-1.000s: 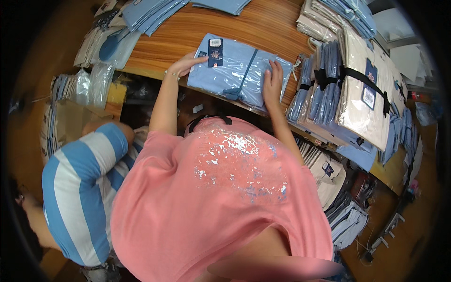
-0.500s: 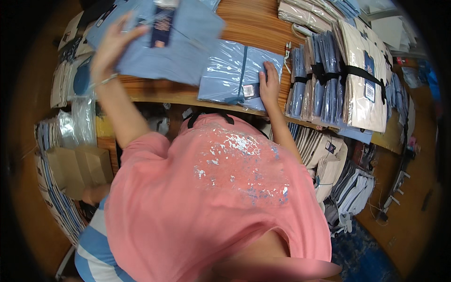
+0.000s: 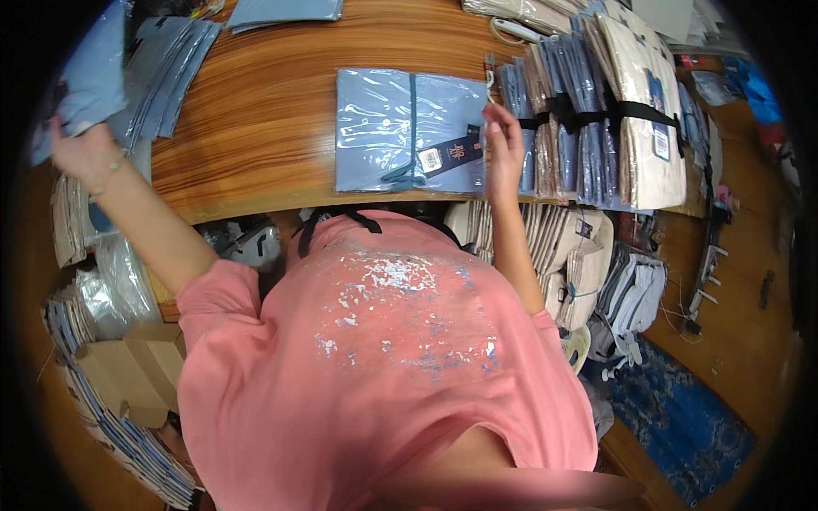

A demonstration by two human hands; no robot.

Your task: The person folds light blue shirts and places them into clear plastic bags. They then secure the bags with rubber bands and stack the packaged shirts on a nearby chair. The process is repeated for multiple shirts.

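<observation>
A folded blue garment in clear plastic wrap [image 3: 375, 119] lies flat on the table before me. A dark blue band runs round it, and a dark hang tag with a white label [image 3: 450, 155] lies at its lower right. My right hand [image 3: 504, 145] stands at the package's right edge with loosely bent fingers apart, holding nothing that I can see. Stretched far to the left, my left hand [image 3: 83, 153] grips another folded blue garment [image 3: 94, 72], partly cut off by the dark rim of the head view. A fanned stack of blue garments [image 3: 170, 72] sits beside it.
Bundled packaged garments [image 3: 588, 119] stand upright under a black strap on the table's right. A blue piece [image 3: 285, 10] lies at the far edge. Below the table are an open cardboard box [image 3: 149, 370], clear plastic bags [image 3: 115, 285] and cream garments [image 3: 545, 247].
My left hand has carried the blue garment from over the table out to the far left. My right hand has shifted off the package's top to its right edge.
</observation>
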